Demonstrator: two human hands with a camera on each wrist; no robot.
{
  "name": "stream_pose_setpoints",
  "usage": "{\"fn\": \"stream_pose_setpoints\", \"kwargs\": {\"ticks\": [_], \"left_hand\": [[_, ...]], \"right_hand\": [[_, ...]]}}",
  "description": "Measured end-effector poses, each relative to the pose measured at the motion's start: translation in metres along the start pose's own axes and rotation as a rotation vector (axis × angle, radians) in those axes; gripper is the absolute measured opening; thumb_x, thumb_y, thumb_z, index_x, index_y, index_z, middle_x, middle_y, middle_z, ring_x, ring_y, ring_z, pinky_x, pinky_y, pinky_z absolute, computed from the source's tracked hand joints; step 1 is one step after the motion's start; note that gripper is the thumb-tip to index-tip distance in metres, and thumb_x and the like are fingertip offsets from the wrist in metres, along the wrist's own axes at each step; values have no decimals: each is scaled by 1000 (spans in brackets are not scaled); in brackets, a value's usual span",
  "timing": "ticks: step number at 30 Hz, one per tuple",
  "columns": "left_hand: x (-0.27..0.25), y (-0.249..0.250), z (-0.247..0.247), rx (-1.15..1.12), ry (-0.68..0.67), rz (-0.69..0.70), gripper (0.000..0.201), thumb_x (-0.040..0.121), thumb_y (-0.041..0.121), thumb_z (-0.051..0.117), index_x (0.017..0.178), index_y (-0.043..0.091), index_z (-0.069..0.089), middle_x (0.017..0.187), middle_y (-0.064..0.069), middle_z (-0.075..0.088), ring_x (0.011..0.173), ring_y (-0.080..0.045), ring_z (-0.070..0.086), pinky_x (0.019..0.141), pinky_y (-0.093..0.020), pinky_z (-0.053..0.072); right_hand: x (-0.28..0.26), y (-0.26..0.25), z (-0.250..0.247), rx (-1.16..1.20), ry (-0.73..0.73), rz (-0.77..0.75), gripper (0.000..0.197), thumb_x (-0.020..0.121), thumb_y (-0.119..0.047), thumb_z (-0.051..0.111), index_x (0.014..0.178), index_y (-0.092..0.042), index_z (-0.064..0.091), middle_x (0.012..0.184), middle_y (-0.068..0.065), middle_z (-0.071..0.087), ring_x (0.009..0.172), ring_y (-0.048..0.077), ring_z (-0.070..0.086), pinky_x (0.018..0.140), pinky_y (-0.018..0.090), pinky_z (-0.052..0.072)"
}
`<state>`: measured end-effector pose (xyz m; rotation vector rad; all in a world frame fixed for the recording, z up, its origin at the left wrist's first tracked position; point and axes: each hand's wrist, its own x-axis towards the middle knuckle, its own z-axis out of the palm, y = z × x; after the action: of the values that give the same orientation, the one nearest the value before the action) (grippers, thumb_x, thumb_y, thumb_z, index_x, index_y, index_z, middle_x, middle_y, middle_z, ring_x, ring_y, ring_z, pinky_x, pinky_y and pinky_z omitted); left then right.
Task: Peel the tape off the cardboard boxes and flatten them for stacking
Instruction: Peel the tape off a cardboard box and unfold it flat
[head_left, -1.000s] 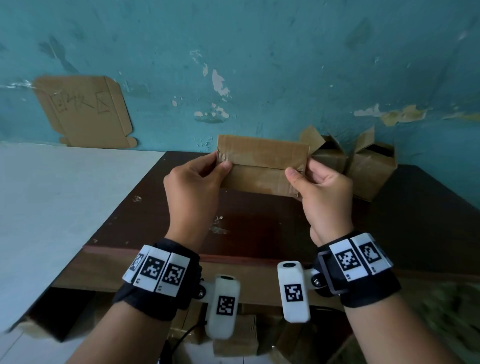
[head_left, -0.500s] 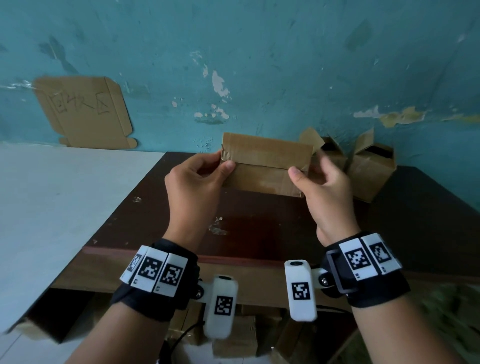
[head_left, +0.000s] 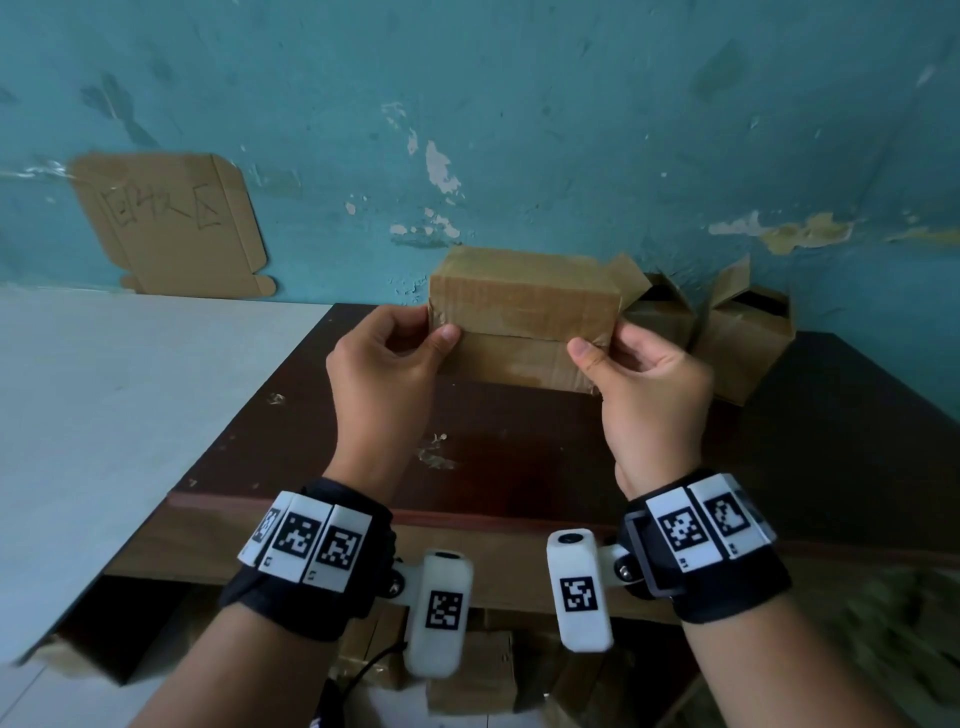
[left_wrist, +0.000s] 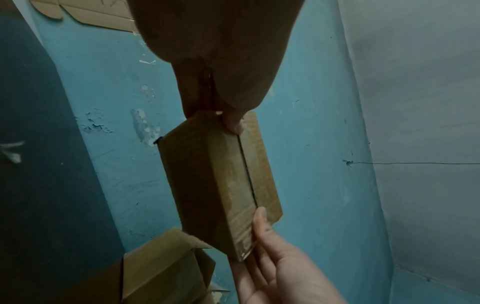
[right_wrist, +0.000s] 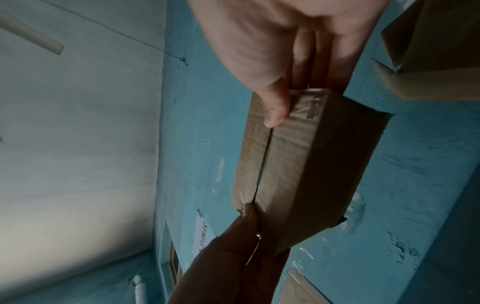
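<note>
Early in the job, by my read. The taped box (head_left: 524, 317) I'm holding is sealed: glossy tape (right_wrist: 288, 139) runs along the centre seam and wraps over the ends, nothing visibly lifted. Both wrist views show the flaps shut with just a dark seam line. At 1–2 o'clock on the desk (head_left: 831, 415), two open boxes (head_left: 737, 332) stand with flaps up, not flattened. No flattened stack in view on the desk; more cardboard sits under its front edge, state unclear. So left for this box: peel, open, flatten.

Box is up off the desk at 12 o'clock, long side across, seam face toward me.

Left hand (head_left: 384, 369) clamps the 9 o'clock end, thumb on the front face by the seam, fingers curled behind. Right hand (head_left: 649, 384) grips the 3 o'clock end the same way, thumb tip on the tape near the seam end, looks placed to pick at the tape edge. Both wrists level, palms facing each other.
</note>
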<state>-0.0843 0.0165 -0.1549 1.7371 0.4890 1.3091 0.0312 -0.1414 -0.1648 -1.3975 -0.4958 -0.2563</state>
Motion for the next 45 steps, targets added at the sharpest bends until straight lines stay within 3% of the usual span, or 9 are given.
{"fn": "stream_pose_setpoints", "kwargs": {"ticks": [6,10,14,18,22,29,35,40,45], "left_hand": [[4,-2,-2,-118,-199,-107,52,87,30,77,136,21,61,99,6,69,93,-9,70,86,-32,60],[10,-8,-5,-22,-246,-21,52,83,54,67,126,25,71,111,-12,68,100,-18,69,91,-35,59],[14,-14,-2,88,-232,4,47,96,37,69,139,20,63,121,-10,62,108,-10,63,93,-9,49],[12,-16,2,6,-215,0,48,98,34,66,143,19,60,131,2,67,122,-7,63,107,-35,52],[11,-14,2,-27,-199,1,45,98,29,68,140,16,62,128,5,70,119,-4,65,105,-35,53],[13,-21,-5,-6,-206,-15,65,84,61,63,136,22,66,119,4,73,112,-9,68,99,-44,56],[12,-17,-7,2,-211,3,63,86,57,66,138,21,65,120,3,72,113,-9,68,100,-43,56],[13,-14,-7,13,-197,12,48,94,36,72,138,17,65,120,1,69,112,-7,66,101,-35,55],[14,-17,-9,-1,-184,17,53,90,45,66,137,20,66,118,-1,72,110,-10,68,99,-40,56]], "right_hand": [[4,-9,-8,-125,-3,-158,34,73,-14,89,104,-20,77,86,-13,74,81,0,74,75,26,61],[6,-3,-6,-98,-86,-30,25,71,-13,91,87,-20,74,82,-6,77,79,6,75,78,33,63],[7,5,-7,38,-205,176,33,77,-11,87,107,-19,75,101,-3,79,98,12,75,94,40,59],[-2,7,-2,71,-211,196,36,83,-13,83,119,-14,75,108,-4,79,105,10,73,100,39,56],[-1,5,-1,161,-142,288,30,80,-8,84,109,-13,77,98,0,80,97,15,76,96,38,58],[5,4,-4,100,-205,323,29,77,-14,87,103,-11,75,94,1,80,91,15,76,86,31,60],[9,5,-9,-13,-288,264,27,80,-20,85,103,-12,72,97,1,79,92,13,75,86,31,59],[6,7,-8,-57,-290,198,19,84,-21,83,93,-12,70,91,-1,77,86,9,74,77,20,56],[0,7,-4,-67,-261,161,25,85,-25,82,81,-11,61,80,5,71,74,10,67,72,24,56]]}}
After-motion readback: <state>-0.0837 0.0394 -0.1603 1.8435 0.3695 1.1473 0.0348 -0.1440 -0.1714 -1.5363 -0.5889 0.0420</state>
